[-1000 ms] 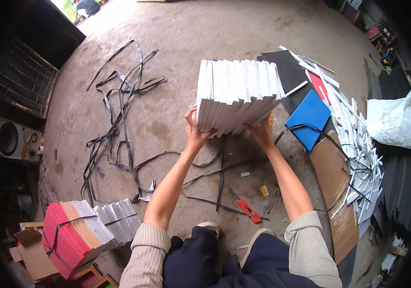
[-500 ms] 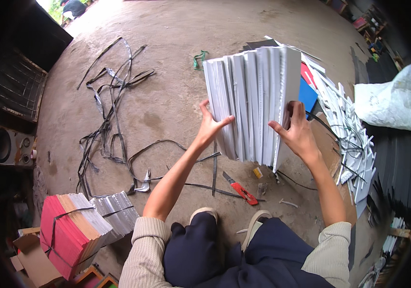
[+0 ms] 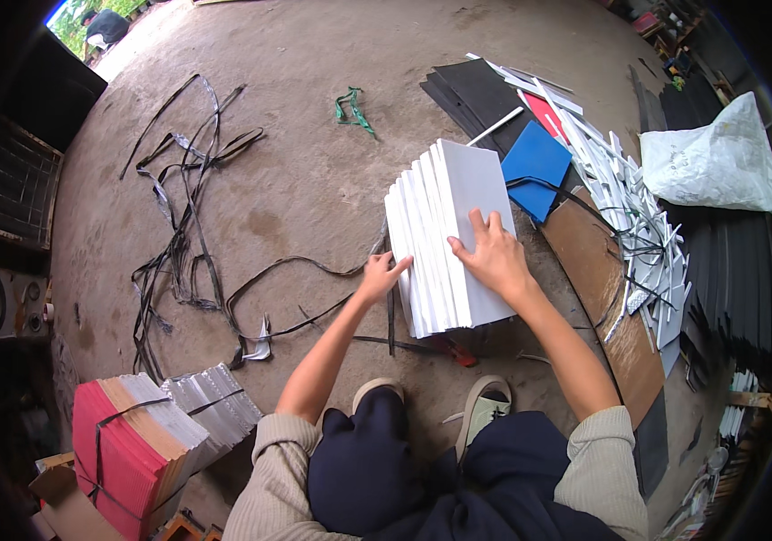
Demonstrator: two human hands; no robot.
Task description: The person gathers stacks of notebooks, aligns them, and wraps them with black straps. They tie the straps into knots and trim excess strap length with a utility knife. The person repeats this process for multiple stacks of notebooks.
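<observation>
Between my hands is a thick stack of white boards (image 3: 431, 243), standing on edge and tilted a little; whether its bottom touches the floor I cannot tell. My left hand (image 3: 381, 275) grips the left side, thumb on the near edges, other fingers partly hidden. Against the broad right face presses my right hand (image 3: 494, 255), thumb and fingers spread over it. Just below the stack, a red utility knife (image 3: 460, 353) lies on the floor, mostly hidden by the boards.
Black straps (image 3: 197, 225) lie tangled at left, above strapped bundles of red and white boards (image 3: 124, 442). To the right are a blue sheet (image 3: 535, 171), a brown board (image 3: 593, 279), white offcuts (image 3: 638, 216) and a white sack (image 3: 720, 153). Green twine (image 3: 354, 113) lies farther off.
The stack has come down lower and turned, so its broad right face shows. My right hand has shifted from its right edge onto that face. The knife is now mostly covered.
</observation>
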